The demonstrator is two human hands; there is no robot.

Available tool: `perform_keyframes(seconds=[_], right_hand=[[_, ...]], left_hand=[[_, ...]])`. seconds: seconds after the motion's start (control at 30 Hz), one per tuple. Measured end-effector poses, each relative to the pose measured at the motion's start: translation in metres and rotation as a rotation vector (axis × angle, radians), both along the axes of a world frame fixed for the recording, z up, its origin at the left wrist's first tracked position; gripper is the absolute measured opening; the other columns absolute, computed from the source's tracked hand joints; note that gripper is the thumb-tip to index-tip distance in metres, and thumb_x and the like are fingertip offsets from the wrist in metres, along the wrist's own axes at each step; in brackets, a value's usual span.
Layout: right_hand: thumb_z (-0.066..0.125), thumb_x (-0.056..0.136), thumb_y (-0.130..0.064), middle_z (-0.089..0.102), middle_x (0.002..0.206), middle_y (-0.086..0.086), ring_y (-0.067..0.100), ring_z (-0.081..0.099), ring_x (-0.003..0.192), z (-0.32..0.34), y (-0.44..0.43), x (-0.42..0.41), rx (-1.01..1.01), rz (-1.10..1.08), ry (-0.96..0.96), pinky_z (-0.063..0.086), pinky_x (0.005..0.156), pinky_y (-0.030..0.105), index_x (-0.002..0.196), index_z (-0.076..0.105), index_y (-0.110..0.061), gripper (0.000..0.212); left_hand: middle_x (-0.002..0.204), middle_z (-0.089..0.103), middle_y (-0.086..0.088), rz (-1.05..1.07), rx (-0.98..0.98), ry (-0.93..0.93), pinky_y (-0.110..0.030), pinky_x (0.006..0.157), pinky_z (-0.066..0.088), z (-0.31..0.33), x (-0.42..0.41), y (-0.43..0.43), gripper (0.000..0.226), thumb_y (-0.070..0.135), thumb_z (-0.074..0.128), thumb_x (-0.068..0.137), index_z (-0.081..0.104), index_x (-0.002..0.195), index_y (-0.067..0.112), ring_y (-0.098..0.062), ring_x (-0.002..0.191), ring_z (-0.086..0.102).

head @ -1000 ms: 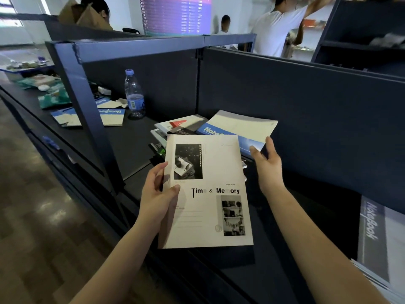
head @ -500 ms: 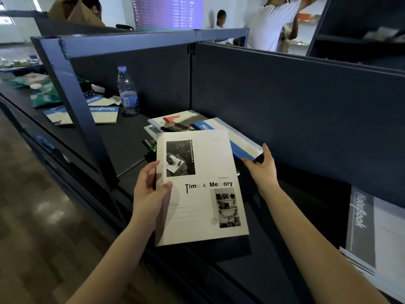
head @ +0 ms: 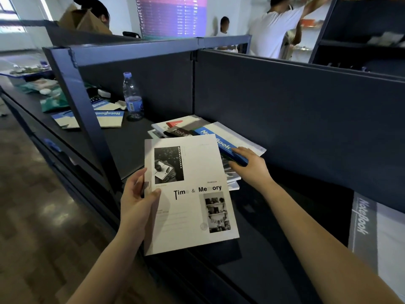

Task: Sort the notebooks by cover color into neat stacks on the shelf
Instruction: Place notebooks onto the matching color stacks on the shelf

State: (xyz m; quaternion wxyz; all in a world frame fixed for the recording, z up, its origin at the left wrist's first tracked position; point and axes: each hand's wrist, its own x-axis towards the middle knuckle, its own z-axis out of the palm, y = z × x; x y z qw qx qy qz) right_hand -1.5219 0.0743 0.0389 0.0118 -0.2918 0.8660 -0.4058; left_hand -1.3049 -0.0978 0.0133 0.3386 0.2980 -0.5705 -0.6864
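Note:
My left hand (head: 137,197) grips the left edge of a white notebook (head: 192,207) printed "Time & Memory", held above the front of the dark shelf (head: 258,249). Behind it lies a loose pile of notebooks (head: 175,128). On top of the pile sits a blue-and-white notebook (head: 230,137), and my right hand (head: 249,164) holds its near corner, fingers over the blue spine. A grey-and-white notebook stack (head: 377,229) lies at the shelf's right edge.
A water bottle (head: 132,96) stands left of the pile, by the back panel. Beyond the blue upright post (head: 81,102) lie more blue notebooks (head: 109,118) and green packets (head: 51,102). People stand behind the partition. Wooden floor is at left.
My right hand lowered the blue-and-white notebook from a raised tilt to lie flatter on the pile. The white notebook stays in my left hand, almost unmoved.

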Motion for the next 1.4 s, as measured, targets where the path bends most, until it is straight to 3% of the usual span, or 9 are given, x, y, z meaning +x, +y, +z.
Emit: perform_keyframes(seconds=[0.17, 0.33, 0.43, 0.6, 0.77, 0.93, 1.2, 1.3, 1.4], right_hand=[[0.063, 0.091, -0.023, 0.053, 0.138, 0.003, 0.015, 0.047, 0.127, 0.012, -0.029, 0.007, -0.002, 0.065, 0.071, 0.026, 0.099, 0.012, 0.133, 0.055, -0.014, 0.044], [0.054, 0.092, -0.045, 0.052, 0.130, -0.004, 0.018, 0.046, 0.122, 0.012, -0.052, 0.004, 0.317, 0.026, 0.150, 0.014, 0.113, 0.059, 0.133, 0.052, -0.023, 0.046], [0.051, 0.094, -0.044, 0.056, 0.107, 0.004, 0.021, 0.053, 0.098, 0.012, -0.050, 0.006, 0.306, 0.006, 0.209, 0.043, 0.087, 0.036, 0.120, 0.056, -0.010, 0.044], [0.041, 0.100, -0.042, 0.069, 0.104, 0.008, 0.032, 0.050, 0.116, 0.017, -0.034, 0.016, 0.431, -0.016, 0.446, 0.043, 0.086, 0.034, 0.117, 0.064, -0.019, 0.037], [0.040, 0.101, -0.037, 0.070, 0.091, 0.006, 0.028, 0.060, 0.085, 0.013, -0.033, 0.018, 0.397, -0.086, 0.532, 0.045, 0.064, 0.032, 0.112, 0.067, -0.023, 0.033], [0.048, 0.092, -0.031, 0.069, 0.068, 0.004, 0.020, 0.063, 0.055, 0.011, -0.039, 0.048, -0.170, -0.046, 0.730, 0.049, 0.047, 0.029, 0.081, 0.072, -0.007, 0.035], [0.073, 0.077, -0.040, 0.073, 0.079, -0.003, 0.011, 0.066, 0.062, -0.014, -0.064, 0.153, -0.140, 0.315, 0.766, 0.051, 0.046, 0.022, 0.081, 0.074, -0.020, 0.021], [0.052, 0.080, -0.061, 0.073, 0.094, -0.005, 0.009, 0.068, 0.080, -0.008, -0.066, 0.166, 0.031, 0.453, 0.609, 0.055, 0.060, 0.025, 0.098, 0.074, -0.022, 0.048], [0.048, 0.084, -0.053, 0.073, 0.102, -0.002, 0.013, 0.068, 0.089, 0.009, -0.061, 0.148, -0.112, 0.442, 0.411, 0.055, 0.073, 0.029, 0.103, 0.073, -0.017, 0.048]], left_hand=[[0.111, 0.059, 0.009, 0.046, -0.010, 0.004, -0.026, 0.063, 0.058, 0.002, 0.014, -0.011, 0.050, -0.006, 0.061, 0.086, 0.050, 0.123, 0.025, -0.016, 0.095, 0.065], [0.109, 0.055, 0.018, 0.087, -0.005, 0.009, -0.028, 0.069, 0.056, 0.002, 0.024, -0.021, 0.049, -0.007, 0.060, 0.086, 0.050, 0.119, 0.028, -0.011, 0.096, 0.061], [0.111, 0.056, 0.015, 0.092, 0.038, 0.017, -0.035, 0.074, 0.056, -0.001, 0.027, -0.027, 0.048, -0.008, 0.059, 0.087, 0.050, 0.119, 0.027, -0.016, 0.099, 0.062], [0.123, 0.054, 0.004, 0.088, 0.055, 0.012, -0.021, 0.055, 0.056, -0.001, 0.028, -0.029, 0.047, -0.007, 0.059, 0.087, 0.049, 0.121, 0.024, -0.015, 0.089, 0.065], [0.121, 0.055, 0.005, 0.085, 0.020, 0.016, -0.021, 0.060, 0.054, 0.000, 0.028, -0.028, 0.046, -0.007, 0.058, 0.088, 0.050, 0.120, 0.026, -0.012, 0.093, 0.063], [0.108, 0.058, 0.009, 0.092, 0.011, 0.046, -0.011, 0.054, 0.050, 0.004, 0.027, -0.024, 0.044, -0.009, 0.056, 0.088, 0.050, 0.120, 0.021, -0.005, 0.081, 0.064], [0.106, 0.062, 0.005, 0.115, 0.119, 0.139, -0.024, 0.078, 0.052, 0.007, 0.016, -0.021, 0.023, 0.011, 0.059, 0.093, 0.051, 0.114, 0.019, -0.016, 0.100, 0.060], [0.121, 0.060, -0.006, 0.075, 0.120, 0.132, -0.031, 0.085, 0.055, 0.001, 0.014, -0.022, 0.042, -0.003, 0.062, 0.087, 0.046, 0.118, 0.020, -0.019, 0.107, 0.061], [0.135, 0.053, -0.009, 0.056, 0.120, 0.149, -0.042, 0.095, 0.050, -0.004, 0.013, -0.024, 0.051, -0.011, 0.060, 0.085, 0.042, 0.123, 0.020, -0.023, 0.114, 0.059]])
